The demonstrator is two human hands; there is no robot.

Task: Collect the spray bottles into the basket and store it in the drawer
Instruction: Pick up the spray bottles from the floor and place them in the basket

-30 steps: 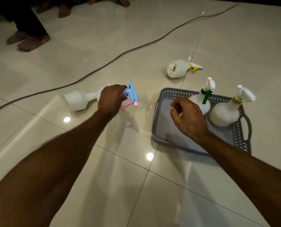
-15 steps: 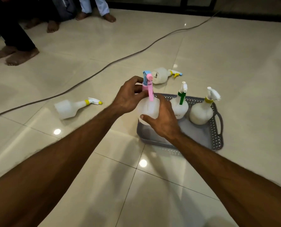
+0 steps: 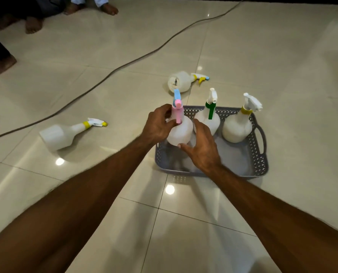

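The floor is glossy cream ceramic tile [image 3: 243, 56] with thin grout lines and small bright reflections of ceiling lights; a dark cable [image 3: 124, 66] snakes across it from 9 o'clock to 1 o'clock; bare feet [image 3: 109, 8] of seated people show at 11 o'clock, the room beyond them dim. A grey perforated plastic basket [image 3: 260, 154] sits just right of centre; inside its far side stand a white spray bottle with a green trigger [image 3: 207, 119] and a white spray bottle with a yellow collar [image 3: 237, 127]. The left hand [image 3: 158, 125] curls its fingers around the neck of a white spray bottle with a pink-and-blue trigger [image 3: 181, 131], upright over the basket's left end; the right hand [image 3: 201, 146], fingers spread, cups its body. On the tiles lie a white bottle with a yellow nozzle [image 3: 61, 134] at 9 o'clock and a white bottle with a blue-tipped nozzle [image 3: 181, 81] at 12 o'clock.
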